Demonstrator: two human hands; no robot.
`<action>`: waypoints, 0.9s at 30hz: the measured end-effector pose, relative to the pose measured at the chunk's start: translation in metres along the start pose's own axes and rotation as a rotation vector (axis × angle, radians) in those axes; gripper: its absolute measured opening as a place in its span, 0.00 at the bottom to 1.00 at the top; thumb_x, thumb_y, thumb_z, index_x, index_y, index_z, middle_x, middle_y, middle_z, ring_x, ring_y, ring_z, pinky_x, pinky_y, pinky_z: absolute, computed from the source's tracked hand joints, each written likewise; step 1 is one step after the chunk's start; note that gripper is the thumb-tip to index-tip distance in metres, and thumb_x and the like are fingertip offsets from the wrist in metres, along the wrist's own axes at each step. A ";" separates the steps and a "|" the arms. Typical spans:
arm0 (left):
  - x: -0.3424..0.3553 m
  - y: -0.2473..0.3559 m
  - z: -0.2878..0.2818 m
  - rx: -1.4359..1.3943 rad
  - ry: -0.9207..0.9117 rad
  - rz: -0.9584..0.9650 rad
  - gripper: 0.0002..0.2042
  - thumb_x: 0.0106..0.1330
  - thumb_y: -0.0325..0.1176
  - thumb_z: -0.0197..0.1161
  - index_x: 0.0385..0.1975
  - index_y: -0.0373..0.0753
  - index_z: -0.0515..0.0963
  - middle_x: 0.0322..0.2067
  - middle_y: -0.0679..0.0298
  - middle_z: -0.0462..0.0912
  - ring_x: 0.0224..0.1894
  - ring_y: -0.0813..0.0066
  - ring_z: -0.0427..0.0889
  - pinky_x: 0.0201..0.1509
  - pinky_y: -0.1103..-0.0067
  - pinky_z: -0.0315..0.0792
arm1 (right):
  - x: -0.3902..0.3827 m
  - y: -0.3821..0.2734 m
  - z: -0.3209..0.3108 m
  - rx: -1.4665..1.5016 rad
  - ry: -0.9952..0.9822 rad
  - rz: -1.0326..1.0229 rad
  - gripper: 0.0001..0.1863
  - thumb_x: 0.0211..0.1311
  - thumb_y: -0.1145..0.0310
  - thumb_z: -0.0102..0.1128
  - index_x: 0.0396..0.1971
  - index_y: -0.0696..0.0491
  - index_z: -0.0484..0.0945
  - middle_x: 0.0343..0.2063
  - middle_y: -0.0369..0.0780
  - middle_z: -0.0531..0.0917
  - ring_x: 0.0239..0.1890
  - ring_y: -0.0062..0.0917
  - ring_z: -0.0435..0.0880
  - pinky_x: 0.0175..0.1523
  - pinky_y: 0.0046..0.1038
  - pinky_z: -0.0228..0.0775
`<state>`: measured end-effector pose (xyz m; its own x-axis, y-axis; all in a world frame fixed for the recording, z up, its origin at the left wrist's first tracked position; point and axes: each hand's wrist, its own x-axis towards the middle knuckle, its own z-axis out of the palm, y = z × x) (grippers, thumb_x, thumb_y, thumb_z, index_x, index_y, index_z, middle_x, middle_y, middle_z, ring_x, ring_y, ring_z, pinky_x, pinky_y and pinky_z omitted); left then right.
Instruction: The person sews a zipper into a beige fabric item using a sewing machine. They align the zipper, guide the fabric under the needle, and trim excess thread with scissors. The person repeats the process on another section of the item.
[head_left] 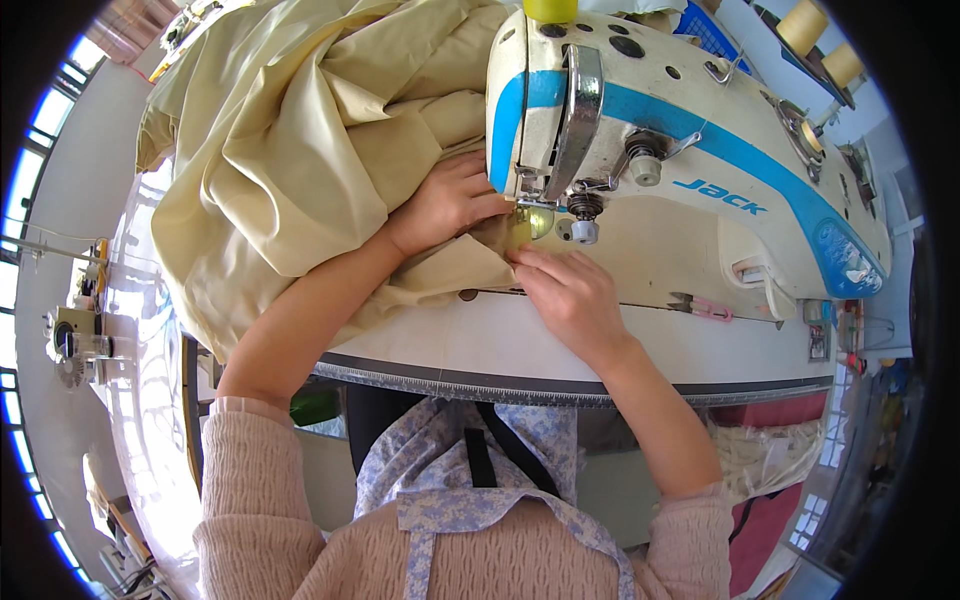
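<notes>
A large piece of beige fabric point(300, 150) lies in loose folds over the left of the sewing table, and one corner runs under the needle area of a white and blue sewing machine point(680, 130). My left hand point(450, 205) rests on the cloth just left of the presser foot point(525, 205), fingers spread, some tips hidden behind the machine head. Close in front of the needle, my right hand point(570, 295) pinches the fabric's edge between thumb and fingers. A small lamp lights the spot where the cloth meets the foot.
Pink-handled thread snips point(703, 306) lie on the table right of my right hand. A measuring tape strip point(450, 385) runs along the front edge. Thread cones point(802, 27) and a blue basket point(708, 38) stand behind the machine.
</notes>
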<state>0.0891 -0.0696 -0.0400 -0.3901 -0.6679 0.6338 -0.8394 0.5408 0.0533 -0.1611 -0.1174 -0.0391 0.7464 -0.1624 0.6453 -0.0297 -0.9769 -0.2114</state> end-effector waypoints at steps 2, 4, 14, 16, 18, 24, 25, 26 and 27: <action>0.001 0.001 -0.001 -0.019 -0.006 0.005 0.13 0.53 0.28 0.70 0.40 0.43 0.87 0.45 0.61 0.86 0.52 0.54 0.82 0.58 0.64 0.76 | 0.000 -0.002 -0.001 0.015 -0.001 0.015 0.07 0.52 0.77 0.67 0.33 0.56 0.85 0.39 0.38 0.89 0.40 0.28 0.89 0.42 0.30 0.78; 0.003 0.005 -0.005 -0.046 -0.010 0.008 0.13 0.54 0.28 0.70 0.40 0.44 0.87 0.44 0.61 0.86 0.52 0.55 0.82 0.59 0.63 0.75 | 0.001 -0.004 -0.003 0.036 -0.007 0.033 0.06 0.52 0.77 0.67 0.32 0.56 0.85 0.38 0.38 0.89 0.40 0.28 0.89 0.42 0.30 0.78; 0.018 -0.010 -0.045 0.116 0.444 -0.548 0.07 0.66 0.25 0.63 0.41 0.35 0.82 0.45 0.57 0.85 0.50 0.54 0.82 0.55 0.64 0.75 | 0.001 -0.007 0.004 -0.035 0.017 0.080 0.07 0.49 0.78 0.71 0.30 0.55 0.85 0.38 0.37 0.89 0.34 0.32 0.86 0.40 0.31 0.78; 0.007 -0.034 -0.048 0.134 0.333 -0.655 0.10 0.67 0.32 0.64 0.44 0.39 0.84 0.48 0.57 0.85 0.52 0.50 0.81 0.58 0.62 0.74 | 0.007 -0.017 0.000 -0.057 0.019 0.092 0.07 0.49 0.78 0.71 0.30 0.54 0.85 0.38 0.37 0.89 0.34 0.33 0.86 0.40 0.32 0.78; -0.018 -0.052 -0.059 0.174 0.122 -0.764 0.14 0.70 0.40 0.62 0.50 0.40 0.84 0.56 0.56 0.83 0.59 0.50 0.78 0.66 0.63 0.71 | 0.012 -0.039 -0.005 0.006 -0.042 0.053 0.07 0.49 0.76 0.72 0.30 0.54 0.84 0.35 0.38 0.88 0.34 0.34 0.85 0.39 0.33 0.77; -0.092 -0.046 -0.139 0.125 -0.430 -1.033 0.30 0.72 0.56 0.58 0.66 0.41 0.75 0.69 0.55 0.72 0.70 0.52 0.70 0.75 0.62 0.61 | -0.034 -0.171 -0.002 0.497 -0.246 -0.176 0.14 0.58 0.68 0.71 0.44 0.53 0.84 0.45 0.37 0.86 0.50 0.30 0.83 0.55 0.31 0.77; -0.093 -0.038 -0.151 0.102 -0.491 -1.049 0.30 0.72 0.54 0.59 0.67 0.41 0.74 0.68 0.54 0.72 0.70 0.53 0.70 0.74 0.63 0.62 | -0.042 -0.172 -0.004 0.414 -0.219 -0.140 0.19 0.58 0.68 0.70 0.51 0.52 0.82 0.53 0.38 0.83 0.57 0.31 0.80 0.63 0.34 0.72; -0.088 -0.028 -0.159 0.163 -0.544 -1.062 0.29 0.72 0.54 0.59 0.66 0.41 0.74 0.67 0.54 0.74 0.69 0.53 0.71 0.74 0.62 0.63 | -0.048 -0.172 -0.005 0.333 -0.192 -0.107 0.25 0.59 0.69 0.69 0.58 0.52 0.80 0.61 0.39 0.80 0.65 0.31 0.76 0.70 0.38 0.67; -0.081 -0.018 -0.163 0.216 -0.570 -1.043 0.29 0.72 0.53 0.59 0.66 0.41 0.75 0.66 0.55 0.75 0.68 0.53 0.71 0.73 0.62 0.64 | -0.050 -0.172 -0.001 0.273 -0.154 0.018 0.35 0.58 0.69 0.68 0.68 0.50 0.73 0.72 0.38 0.70 0.74 0.32 0.66 0.79 0.43 0.53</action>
<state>0.1974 0.0586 0.0337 0.4475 -0.8914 -0.0714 -0.8747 -0.4530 0.1722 -0.1941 0.0585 -0.0341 0.8397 -0.1360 0.5257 0.1205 -0.8973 -0.4246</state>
